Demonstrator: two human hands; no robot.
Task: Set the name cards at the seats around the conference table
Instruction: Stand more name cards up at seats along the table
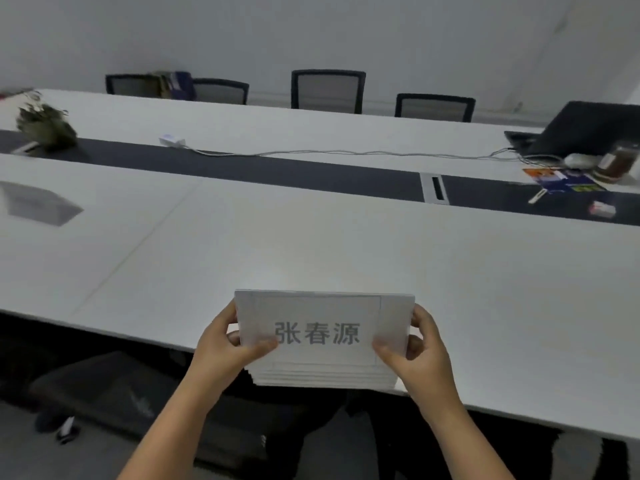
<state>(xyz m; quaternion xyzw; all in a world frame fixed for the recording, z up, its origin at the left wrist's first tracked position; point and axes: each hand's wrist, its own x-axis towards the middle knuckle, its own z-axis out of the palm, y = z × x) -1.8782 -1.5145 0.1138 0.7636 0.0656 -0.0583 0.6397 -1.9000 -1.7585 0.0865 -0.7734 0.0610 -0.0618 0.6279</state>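
A stack of several white name cards (323, 308) hangs over the near edge of the long white conference table (346, 244); the top card shows three grey printed characters. My left hand (230, 342) grips the stack's left side, thumb on top and fingers underneath. My right hand (420, 344) grips the right side the same way. No card stands anywhere on the table in view.
A dark strip (263, 168) runs along the table's middle with a cable port (434, 188). A plant (45, 124), a white adapter with cable (172, 141), a laptop (581, 128), a jar (618, 161) and booklets (561, 180) lie on the table. Several chairs (328, 89) line the far side.
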